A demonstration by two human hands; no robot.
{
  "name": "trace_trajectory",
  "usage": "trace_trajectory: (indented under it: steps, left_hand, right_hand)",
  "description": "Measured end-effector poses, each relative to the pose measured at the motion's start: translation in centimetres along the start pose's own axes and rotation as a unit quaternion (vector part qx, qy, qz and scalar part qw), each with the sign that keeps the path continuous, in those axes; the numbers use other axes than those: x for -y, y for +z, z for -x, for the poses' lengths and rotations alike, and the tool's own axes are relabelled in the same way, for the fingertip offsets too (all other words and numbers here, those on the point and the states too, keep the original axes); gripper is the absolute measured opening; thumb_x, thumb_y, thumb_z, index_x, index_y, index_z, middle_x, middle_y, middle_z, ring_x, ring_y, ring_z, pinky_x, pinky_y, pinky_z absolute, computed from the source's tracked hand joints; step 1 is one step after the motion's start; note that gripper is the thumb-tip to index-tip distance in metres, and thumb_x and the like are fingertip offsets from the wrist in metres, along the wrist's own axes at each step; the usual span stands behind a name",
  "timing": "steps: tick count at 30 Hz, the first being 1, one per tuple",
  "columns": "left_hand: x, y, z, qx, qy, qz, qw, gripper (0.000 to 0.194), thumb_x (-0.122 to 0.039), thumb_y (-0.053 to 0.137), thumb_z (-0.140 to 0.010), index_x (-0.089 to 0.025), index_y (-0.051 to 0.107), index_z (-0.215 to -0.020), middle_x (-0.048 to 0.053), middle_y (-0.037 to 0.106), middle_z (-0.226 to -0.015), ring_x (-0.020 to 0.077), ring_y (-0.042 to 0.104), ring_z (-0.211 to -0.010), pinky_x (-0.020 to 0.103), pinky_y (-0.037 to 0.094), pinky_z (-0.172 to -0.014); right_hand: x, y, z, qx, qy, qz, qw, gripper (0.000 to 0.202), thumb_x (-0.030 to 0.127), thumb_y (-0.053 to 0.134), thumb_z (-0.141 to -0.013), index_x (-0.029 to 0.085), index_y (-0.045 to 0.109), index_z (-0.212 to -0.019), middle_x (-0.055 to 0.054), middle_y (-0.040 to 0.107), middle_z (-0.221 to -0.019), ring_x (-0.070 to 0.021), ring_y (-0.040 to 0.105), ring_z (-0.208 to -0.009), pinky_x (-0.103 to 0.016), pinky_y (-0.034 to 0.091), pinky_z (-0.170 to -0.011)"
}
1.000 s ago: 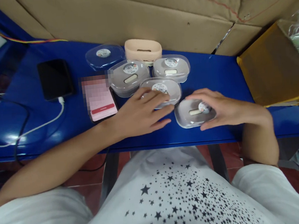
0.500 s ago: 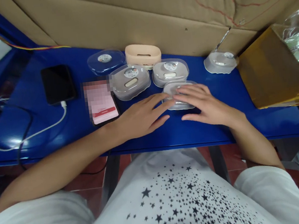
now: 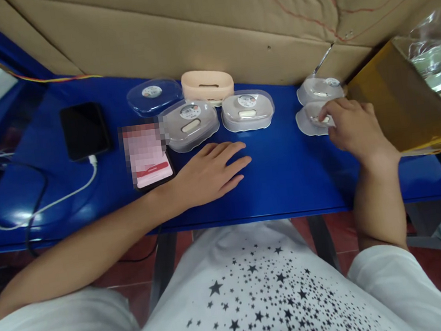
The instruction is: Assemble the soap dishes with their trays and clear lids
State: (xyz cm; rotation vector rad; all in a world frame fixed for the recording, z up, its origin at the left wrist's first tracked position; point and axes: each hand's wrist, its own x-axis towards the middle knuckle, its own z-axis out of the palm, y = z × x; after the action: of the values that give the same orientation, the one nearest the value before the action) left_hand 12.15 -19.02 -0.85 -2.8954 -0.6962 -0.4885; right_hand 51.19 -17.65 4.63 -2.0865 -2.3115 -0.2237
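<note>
My left hand [image 3: 217,171] rests on the blue table with its fingers spread and nothing in them. At the right, my right hand [image 3: 353,124] has its fingers curled over the right end of a clear-lidded case [image 3: 313,118]. Just behind that case sits a similar case [image 3: 319,89]. Two more lidded cases, one at the left [image 3: 190,124] and one in the middle [image 3: 247,110], lie beyond my left hand. A peach open case [image 3: 207,85] and a loose clear lid [image 3: 153,98] with a round sticker are behind them.
A phone [image 3: 149,163] with a lit screen lies left of my left hand. Farther left are a black device [image 3: 84,130] and its white cable [image 3: 68,192]. An open cardboard box [image 3: 389,109] holding plastic-wrapped items stands at the right. Brown board [image 3: 150,35] lines the back.
My right hand has moved right with the case that was between my hands, which now sits in front of the far-right case. My left hand has stayed nearly in place.
</note>
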Motion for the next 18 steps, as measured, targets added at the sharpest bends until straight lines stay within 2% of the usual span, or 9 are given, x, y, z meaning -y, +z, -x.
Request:
trace_trajectory:
  steps: [2,3,5,7,9,11,13,16,18]
  left_hand:
    - [-0.2,0.0,0.0,0.002,0.004,-0.008,1.0,0.033,-0.026,0.055,-0.116,-0.014,0.072,-0.143,0.02,0.067,-0.153,0.0355,0.072,-0.128,0.049,0.06,-0.104]
    - [-0.3,-0.1,0.0,0.002,0.006,-0.011,1.0,0.033,-0.026,0.055,-0.116,-0.014,0.072,-0.142,0.02,0.067,-0.152,0.0352,0.072,-0.128,0.049,0.06,-0.104]
    - [-0.4,-0.2,0.0,0.0,0.007,-0.015,1.0,0.033,-0.025,0.055,-0.116,-0.014,0.073,-0.141,0.02,0.068,-0.152,0.0348,0.073,-0.126,0.048,0.06,-0.104]
    - [-0.4,-0.3,0.0,0.0,0.007,-0.016,1.0,0.032,-0.025,0.055,-0.116,-0.014,0.074,-0.14,0.02,0.068,-0.151,0.0346,0.073,-0.125,0.048,0.06,-0.104]
    - [-0.4,-0.3,0.0,0.003,0.005,-0.017,1.0,0.033,-0.025,0.056,-0.116,-0.015,0.074,-0.141,0.02,0.068,-0.151,0.035,0.073,-0.125,0.049,0.06,-0.104]
    - [-0.5,-0.2,0.0,0.006,0.006,-0.017,1.0,0.033,-0.026,0.056,-0.116,-0.015,0.074,-0.142,0.021,0.068,-0.152,0.0356,0.073,-0.126,0.049,0.06,-0.103]
    - [-0.5,0.0,0.0,0.01,0.007,-0.017,1.0,0.034,-0.026,0.056,-0.116,-0.015,0.074,-0.142,0.02,0.068,-0.152,0.0355,0.073,-0.127,0.049,0.06,-0.104]
    - [-0.4,-0.1,0.0,0.01,0.006,-0.022,1.0,0.033,-0.027,0.055,-0.116,-0.016,0.074,-0.141,0.018,0.068,-0.152,0.035,0.072,-0.129,0.048,0.059,-0.106]
    - [0.0,-0.6,-0.1,-0.003,-0.023,-0.033,0.999,0.033,-0.028,0.054,-0.116,-0.017,0.073,-0.14,0.018,0.067,-0.154,0.0361,0.07,-0.134,0.051,0.056,-0.112]
  right_hand:
    - [0.5,0.1,0.1,-0.01,0.033,0.03,0.999,0.037,0.014,0.046,-0.091,0.02,0.072,-0.117,-0.028,0.073,-0.136,-0.0507,0.063,-0.134,-0.073,0.042,-0.111]
    - [1.0,0.2,0.0,-0.023,0.026,0.02,0.999,0.04,0.014,0.044,-0.093,0.018,0.073,-0.121,-0.028,0.072,-0.141,-0.0504,0.062,-0.137,-0.073,0.041,-0.113]
    - [2.8,0.7,-0.2,-0.06,-0.033,-0.042,0.997,0.048,0.019,0.04,-0.102,0.018,0.068,-0.141,-0.025,0.062,-0.16,-0.0459,0.056,-0.151,-0.07,0.039,-0.122]
    - [5.2,1.7,-0.6,-0.082,-0.12,-0.111,0.983,0.056,0.033,0.039,-0.11,0.021,0.054,-0.163,-0.019,0.045,-0.179,-0.0394,0.042,-0.166,-0.065,0.033,-0.132]
    - [7.3,3.0,-0.9,-0.052,-0.199,-0.136,0.969,0.067,0.049,0.042,-0.113,0.024,0.038,-0.175,-0.015,0.035,-0.186,-0.0386,0.031,-0.173,-0.067,0.023,-0.137]
    - [8.6,4.1,-1.2,-0.02,-0.238,-0.129,0.962,0.077,0.06,0.044,-0.113,0.024,0.031,-0.18,-0.016,0.033,-0.187,-0.0402,0.029,-0.173,-0.069,0.018,-0.139]
    - [8.6,4.9,-1.4,-0.019,-0.223,-0.112,0.968,0.078,0.064,0.041,-0.113,0.023,0.033,-0.179,-0.017,0.035,-0.186,-0.0413,0.035,-0.17,-0.068,0.021,-0.138]
    - [7.1,5.4,-1.9,-0.041,-0.143,-0.085,0.985,0.078,0.064,0.037,-0.114,0.018,0.039,-0.177,-0.022,0.048,-0.177,-0.0449,0.048,-0.159,-0.069,0.029,-0.132]
    - [6.0,5.7,-2.5,-0.063,-0.095,-0.076,0.991,0.076,0.062,0.037,-0.114,0.014,0.043,-0.174,-0.025,0.054,-0.17,-0.0475,0.052,-0.154,-0.072,0.033,-0.128]
